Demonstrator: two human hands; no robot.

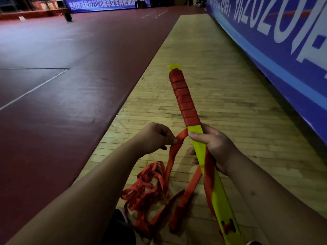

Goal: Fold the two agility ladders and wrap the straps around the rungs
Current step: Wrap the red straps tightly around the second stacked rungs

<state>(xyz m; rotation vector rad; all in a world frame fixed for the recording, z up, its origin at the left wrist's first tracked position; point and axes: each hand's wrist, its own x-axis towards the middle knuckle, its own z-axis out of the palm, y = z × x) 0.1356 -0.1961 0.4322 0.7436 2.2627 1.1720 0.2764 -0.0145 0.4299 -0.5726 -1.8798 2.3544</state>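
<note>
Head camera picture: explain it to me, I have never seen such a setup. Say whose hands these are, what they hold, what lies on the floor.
No machine here: a person wears one camera on the head, looking down at their two bare hands. The right hand grips the yellow rungs, whose far part is already wound with red strap. The left hand pinches the strap's next stretch. More loose strap lies piled on the wooden floor, beside a red mat and a blue banner.

Far banner: "2026届毕业生"; rt wall banner: "202…".
</note>
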